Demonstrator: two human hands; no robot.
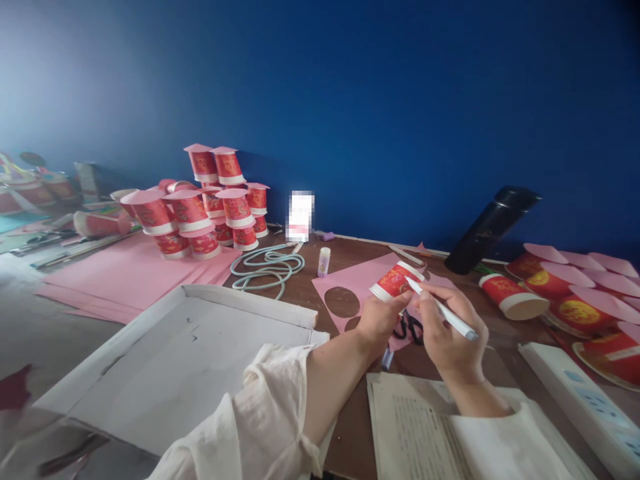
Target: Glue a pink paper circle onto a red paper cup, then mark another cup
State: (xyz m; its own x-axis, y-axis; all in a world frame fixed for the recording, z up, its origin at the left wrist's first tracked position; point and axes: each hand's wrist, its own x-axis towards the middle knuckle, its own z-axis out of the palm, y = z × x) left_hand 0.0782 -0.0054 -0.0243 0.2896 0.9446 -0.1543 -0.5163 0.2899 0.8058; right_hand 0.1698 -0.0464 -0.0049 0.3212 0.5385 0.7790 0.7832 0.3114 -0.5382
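Note:
My left hand (377, 323) grips a red paper cup (395, 281) with a white rim, tilted on its side. In my right hand (453, 333) is a white marker pen (456, 320), its tip at the cup's printed side. Under both hands lies a pink paper sheet (367, 275) with round holes cut in it. Black-handled scissors (413, 329) rest on that sheet, partly hidden behind my hands. A glue stick (324, 262) stands upright to the left, and a small lilac cap (387, 359) lies just below the sheet.
Red cups topped with pink paper (239, 210) are stacked at the left beside pink sheets (107, 273). A white box lid (165, 360), a coiled cable (270, 267), an open notebook (410, 427), a power strip (585, 400) and a leaning black flask (487, 230) surround my hands.

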